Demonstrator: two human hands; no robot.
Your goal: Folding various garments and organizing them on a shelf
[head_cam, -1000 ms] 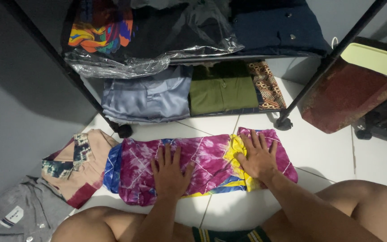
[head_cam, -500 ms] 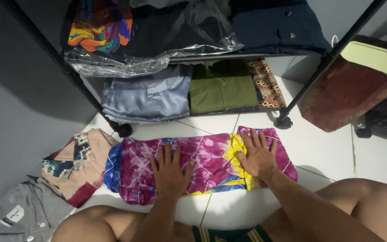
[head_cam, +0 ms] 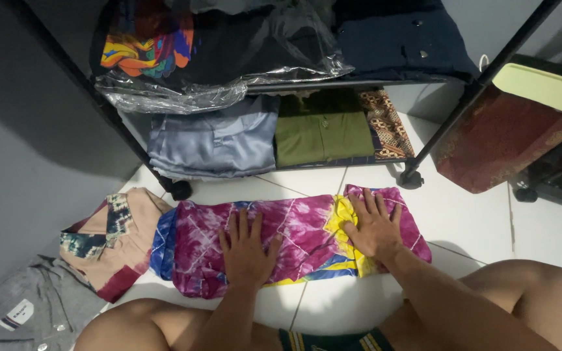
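Tie-dye cloth (head_cam: 300, 234) is pressed flat on the tiled floor (head_cam: 469, 214) by left hand (head_cam: 247, 250) and right hand (head_cam: 375, 227), palms open, nothing gripped.

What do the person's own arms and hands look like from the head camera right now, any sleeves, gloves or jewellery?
Both arms are bare from hand to the frame's lower edge: no sleeves. The left hand and right hand wear no gloves, and no rings, watch or bracelets show. The only clothing in view is a dark green waistband with yellow stripes.
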